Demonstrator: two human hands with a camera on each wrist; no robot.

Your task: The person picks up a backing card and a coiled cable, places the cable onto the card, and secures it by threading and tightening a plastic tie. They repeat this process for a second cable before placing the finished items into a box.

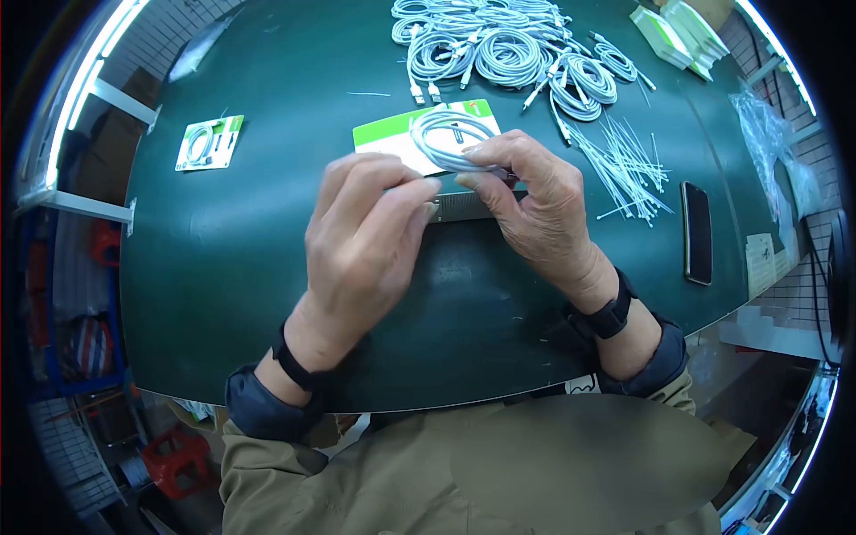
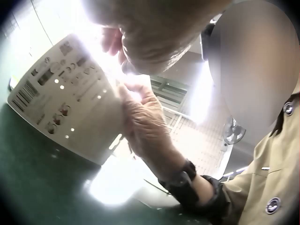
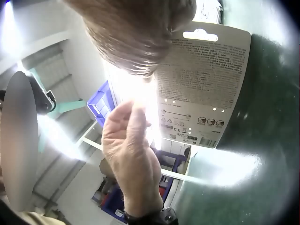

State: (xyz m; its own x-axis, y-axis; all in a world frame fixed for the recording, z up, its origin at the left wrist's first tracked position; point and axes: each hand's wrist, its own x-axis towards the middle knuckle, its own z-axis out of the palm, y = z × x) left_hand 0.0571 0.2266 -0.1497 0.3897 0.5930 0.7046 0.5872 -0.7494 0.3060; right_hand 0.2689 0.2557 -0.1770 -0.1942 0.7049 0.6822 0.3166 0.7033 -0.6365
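A green-and-white packaging card (image 1: 383,135) is held up over the table, a coiled grey-white USB cable (image 1: 426,147) lying against its front. My right hand (image 1: 546,192) pinches the coil between thumb and index finger at the card's right side. At the card's near edge is my left hand (image 1: 361,227), blurred, its fingers curled and the thumb close to the index fingertip. I cannot tell what lies between those two tips. Both wrist views show the printed back of the card (image 2: 89,108), with a hanging slot (image 3: 200,35) in the right one.
Several coiled cables (image 1: 513,58) are piled at the back, with loose cable ties (image 1: 624,169) to the right. A phone (image 1: 698,234) and a plastic bag (image 1: 767,152) lie further right. One packed card (image 1: 209,143) is at left; more cards (image 1: 678,40) stand back right.
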